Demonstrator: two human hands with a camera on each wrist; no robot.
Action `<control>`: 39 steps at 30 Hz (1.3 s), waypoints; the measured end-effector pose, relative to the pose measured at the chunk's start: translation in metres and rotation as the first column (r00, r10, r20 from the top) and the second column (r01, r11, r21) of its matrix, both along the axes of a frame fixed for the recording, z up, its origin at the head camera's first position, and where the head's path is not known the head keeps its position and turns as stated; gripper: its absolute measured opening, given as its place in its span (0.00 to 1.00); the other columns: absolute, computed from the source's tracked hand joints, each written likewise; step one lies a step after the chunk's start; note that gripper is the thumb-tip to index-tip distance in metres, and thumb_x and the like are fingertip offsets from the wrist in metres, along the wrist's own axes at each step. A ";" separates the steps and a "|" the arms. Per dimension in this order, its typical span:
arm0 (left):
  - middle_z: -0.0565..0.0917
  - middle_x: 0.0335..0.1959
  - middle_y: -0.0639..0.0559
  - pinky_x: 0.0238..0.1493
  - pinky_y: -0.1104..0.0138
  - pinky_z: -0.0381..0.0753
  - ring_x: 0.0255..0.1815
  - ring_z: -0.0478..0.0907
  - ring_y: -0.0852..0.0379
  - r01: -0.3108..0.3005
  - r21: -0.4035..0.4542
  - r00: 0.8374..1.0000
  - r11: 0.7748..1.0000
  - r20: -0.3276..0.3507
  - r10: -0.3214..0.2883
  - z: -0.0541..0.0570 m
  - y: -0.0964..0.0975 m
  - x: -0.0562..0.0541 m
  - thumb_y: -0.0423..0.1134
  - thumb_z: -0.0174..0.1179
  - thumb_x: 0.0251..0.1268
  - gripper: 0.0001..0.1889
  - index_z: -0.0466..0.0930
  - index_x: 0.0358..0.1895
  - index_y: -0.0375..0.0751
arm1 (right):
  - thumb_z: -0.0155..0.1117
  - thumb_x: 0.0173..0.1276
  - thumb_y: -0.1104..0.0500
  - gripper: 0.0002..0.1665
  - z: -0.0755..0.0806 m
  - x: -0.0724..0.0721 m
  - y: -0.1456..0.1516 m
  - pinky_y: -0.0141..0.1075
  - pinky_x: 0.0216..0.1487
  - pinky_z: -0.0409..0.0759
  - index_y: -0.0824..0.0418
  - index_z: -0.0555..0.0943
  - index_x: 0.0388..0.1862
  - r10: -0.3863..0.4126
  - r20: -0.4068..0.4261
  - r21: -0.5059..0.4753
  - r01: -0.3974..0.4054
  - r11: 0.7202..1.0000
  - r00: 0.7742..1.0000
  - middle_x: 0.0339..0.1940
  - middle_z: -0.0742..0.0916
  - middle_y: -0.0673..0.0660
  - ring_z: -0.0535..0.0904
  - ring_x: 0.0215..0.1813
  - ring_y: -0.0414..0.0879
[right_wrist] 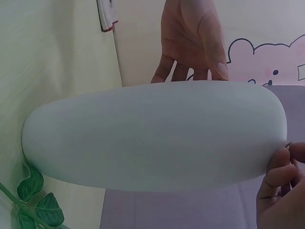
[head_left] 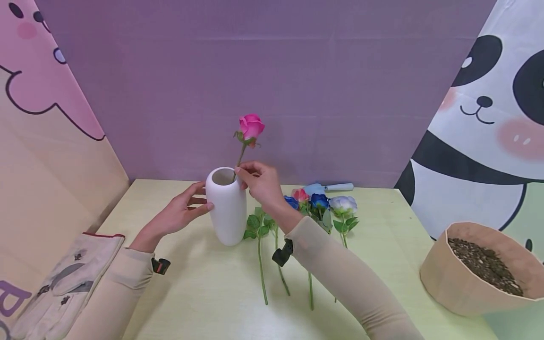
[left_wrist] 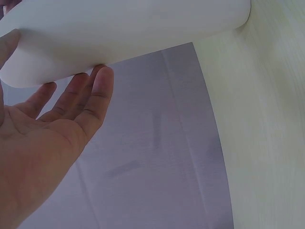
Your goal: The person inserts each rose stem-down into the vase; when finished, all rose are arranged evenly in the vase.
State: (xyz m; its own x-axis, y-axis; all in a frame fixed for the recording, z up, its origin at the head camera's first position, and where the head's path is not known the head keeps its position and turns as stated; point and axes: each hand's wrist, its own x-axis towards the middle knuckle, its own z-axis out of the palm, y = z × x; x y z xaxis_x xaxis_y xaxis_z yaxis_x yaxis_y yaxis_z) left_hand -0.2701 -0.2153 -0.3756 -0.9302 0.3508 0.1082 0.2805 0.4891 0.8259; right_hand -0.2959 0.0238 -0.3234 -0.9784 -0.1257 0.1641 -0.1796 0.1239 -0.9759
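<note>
Pink rose [head_left: 251, 126] leans in white vase [head_left: 229, 212]; right fingers [head_left: 245, 175] pinch its stem [head_left: 242, 155].

Vase [head_left: 229, 212] smooth, satin-matt, ceramic-looking; pink rose [head_left: 251, 126] with soft, cloth-like petals. Bench [head_left: 204, 293] smooth, faintly glossy, wood-grained; purple backdrop [head_left: 272, 71] of matt, creased cloth. Planter [head_left: 459, 288] matt, felt-like, its soil [head_left: 484, 267] rough and crumbly; gloves [head_left: 70, 281] dull cloth.
</note>
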 end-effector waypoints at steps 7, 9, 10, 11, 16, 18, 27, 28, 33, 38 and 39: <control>0.71 0.69 0.44 0.67 0.46 0.76 0.69 0.74 0.41 -0.001 -0.009 1.000 1.000 0.005 0.001 0.001 0.000 0.000 0.55 0.61 0.69 0.38 0.55 0.77 0.53 | 0.69 0.69 0.52 0.11 0.000 0.001 0.001 0.29 0.35 0.82 0.59 0.87 0.42 0.029 -0.030 0.067 -0.027 0.997 0.999 0.37 0.85 0.54 0.79 0.32 0.43; 0.71 0.69 0.43 0.67 0.46 0.76 0.68 0.74 0.41 0.000 -0.008 1.000 1.000 0.002 0.000 0.001 0.000 0.000 0.54 0.61 0.69 0.38 0.55 0.77 0.53 | 0.68 0.69 0.52 0.12 0.000 0.001 0.002 0.30 0.36 0.81 0.58 0.87 0.42 0.034 -0.034 0.086 -0.031 0.996 0.999 0.38 0.85 0.54 0.79 0.33 0.43; 0.71 0.69 0.43 0.67 0.46 0.76 0.68 0.74 0.41 0.000 -0.008 1.000 1.000 0.001 0.000 0.001 0.000 0.000 0.54 0.61 0.70 0.38 0.55 0.77 0.53 | 0.68 0.69 0.52 0.12 0.001 0.001 0.002 0.30 0.36 0.81 0.58 0.87 0.42 0.038 -0.036 0.091 -0.034 0.995 0.999 0.38 0.85 0.54 0.79 0.34 0.43; 0.71 0.69 0.43 0.68 0.46 0.76 0.68 0.74 0.41 0.000 -0.009 1.000 1.000 0.000 0.000 0.001 0.000 0.000 0.54 0.61 0.70 0.38 0.55 0.77 0.53 | 0.68 0.69 0.51 0.12 0.001 0.000 0.003 0.30 0.36 0.81 0.58 0.88 0.43 0.042 -0.038 0.096 -0.038 0.995 0.998 0.38 0.86 0.54 0.79 0.34 0.43; 0.70 0.70 0.42 0.68 0.44 0.75 0.68 0.74 0.39 0.008 -0.020 1.000 1.000 -0.013 -0.008 -0.001 -0.002 0.000 0.53 0.60 0.71 0.38 0.54 0.78 0.51 | 0.68 0.69 0.53 0.11 0.001 -0.002 0.005 0.30 0.36 0.80 0.57 0.88 0.45 0.040 -0.045 0.127 -0.034 0.991 0.998 0.39 0.87 0.54 0.80 0.33 0.44; 0.70 0.70 0.41 0.68 0.44 0.75 0.69 0.74 0.38 0.006 -0.027 1.000 1.000 -0.013 -0.007 -0.001 -0.002 -0.001 0.54 0.60 0.71 0.38 0.53 0.78 0.50 | 0.68 0.69 0.53 0.11 0.001 -0.002 0.005 0.31 0.37 0.80 0.55 0.88 0.46 0.035 -0.034 0.145 -0.029 0.989 0.999 0.41 0.88 0.53 0.80 0.34 0.44; 0.69 0.71 0.41 0.68 0.43 0.74 0.69 0.72 0.37 -0.003 -0.038 1.000 0.999 0.010 0.003 -0.001 -0.001 -0.001 0.56 0.60 0.70 0.40 0.52 0.78 0.50 | 0.67 0.70 0.49 0.15 0.003 0.001 0.014 0.34 0.39 0.80 0.51 0.86 0.51 0.050 0.013 0.178 -0.051 0.983 0.999 0.46 0.87 0.50 0.84 0.44 0.56; 0.69 0.71 0.41 0.69 0.43 0.74 0.70 0.72 0.36 -0.001 -0.038 1.000 0.999 0.009 0.001 -0.001 -0.001 -0.001 0.55 0.60 0.70 0.40 0.52 0.79 0.50 | 0.67 0.70 0.49 0.14 0.003 0.001 0.016 0.35 0.39 0.80 0.51 0.86 0.51 0.055 0.014 0.176 -0.057 0.983 0.998 0.45 0.87 0.50 0.84 0.44 0.57; 0.69 0.71 0.40 0.68 0.42 0.73 0.70 0.71 0.35 0.002 -0.037 1.000 0.999 0.000 -0.002 -0.002 -0.002 -0.001 0.54 0.60 0.70 0.40 0.52 0.78 0.48 | 0.66 0.71 0.49 0.13 0.003 0.003 0.027 0.35 0.35 0.78 0.50 0.85 0.51 0.071 0.020 0.174 -0.073 0.982 0.997 0.47 0.86 0.53 0.84 0.44 0.58; 0.69 0.71 0.40 0.68 0.43 0.74 0.70 0.72 0.36 0.002 -0.052 1.000 0.999 -0.014 -0.002 -0.002 -0.001 -0.001 0.54 0.60 0.71 0.40 0.51 0.79 0.48 | 0.64 0.72 0.49 0.12 0.004 0.004 0.040 0.33 0.31 0.75 0.48 0.84 0.51 0.084 0.050 0.172 -0.092 0.981 0.995 0.53 0.86 0.56 0.84 0.43 0.56; 0.69 0.71 0.40 0.68 0.43 0.74 0.69 0.72 0.37 0.002 -0.053 1.000 0.999 -0.014 -0.003 -0.003 -0.001 -0.002 0.54 0.60 0.71 0.40 0.51 0.79 0.48 | 0.65 0.72 0.49 0.12 0.004 0.004 0.043 0.32 0.30 0.74 0.48 0.84 0.51 0.087 0.059 0.169 -0.096 0.981 0.994 0.53 0.87 0.55 0.84 0.42 0.53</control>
